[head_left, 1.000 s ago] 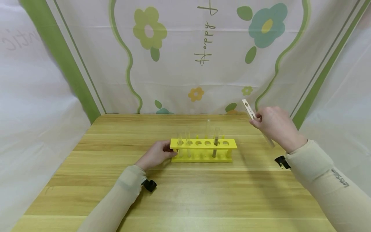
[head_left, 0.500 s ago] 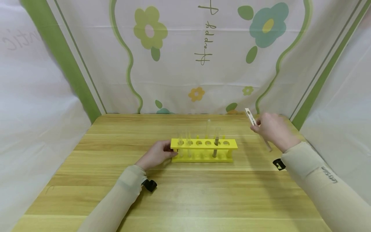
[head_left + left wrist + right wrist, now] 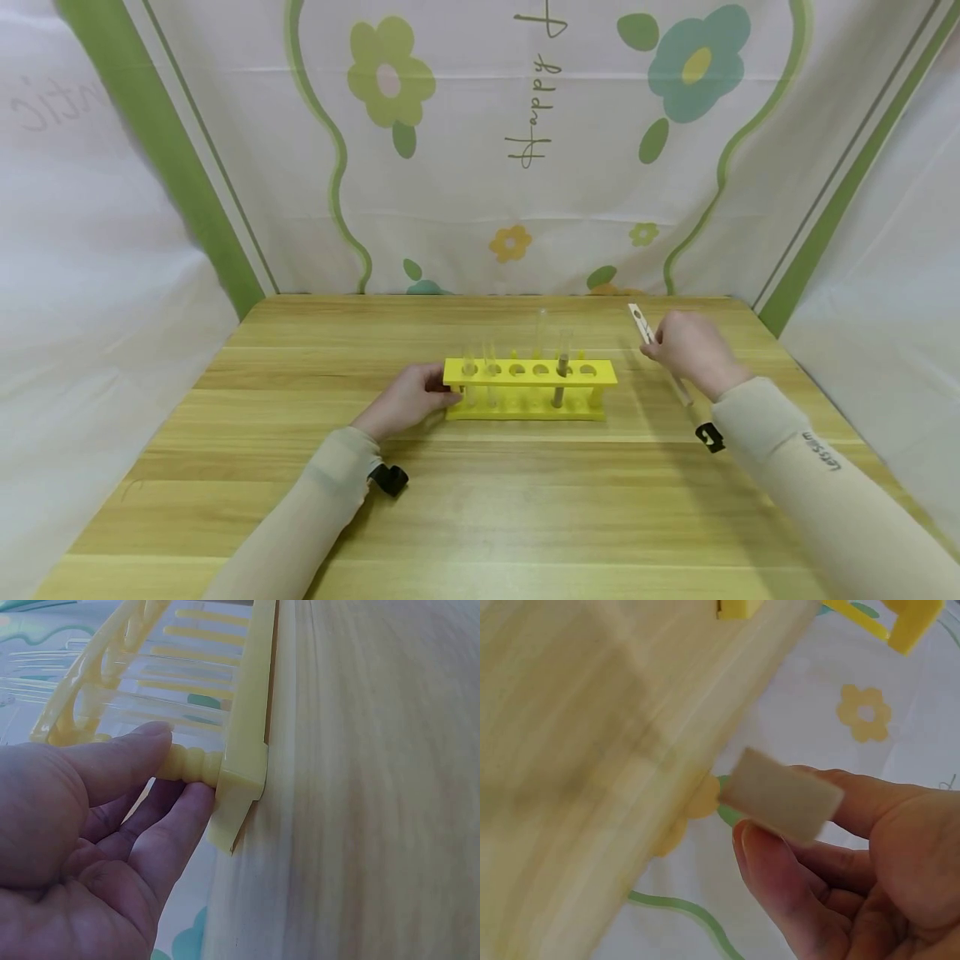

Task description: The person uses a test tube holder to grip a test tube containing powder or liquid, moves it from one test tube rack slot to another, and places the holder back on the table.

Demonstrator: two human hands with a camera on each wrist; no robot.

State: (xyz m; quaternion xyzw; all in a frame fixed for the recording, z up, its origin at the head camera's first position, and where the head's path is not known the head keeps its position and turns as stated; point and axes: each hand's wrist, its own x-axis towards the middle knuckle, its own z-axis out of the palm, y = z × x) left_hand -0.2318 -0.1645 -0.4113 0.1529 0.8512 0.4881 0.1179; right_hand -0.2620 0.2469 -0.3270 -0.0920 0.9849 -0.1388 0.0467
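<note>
At the left end of a yellow test tube rack, my left hand pinches the ridged end post between thumb and fingers. Two clear test tubes stand in the rack's left holes, and a test tube with dark contents stands further right. Behind these, another clear tube rises at the back of the rack. My right hand grips a wooden test tube clamp above the table, right of the rack and apart from it. In the right wrist view the clamp's blunt handle end sticks out between thumb and fingers.
The rack stands on a wood-grain table. A white curtain with printed flowers hangs behind the table's back edge, and white cloth covers both sides. A shadow of the right arm falls on the table.
My right hand has moved lower and slightly left with the clamp, closer to the table. The left hand and the rack have stayed in place.
</note>
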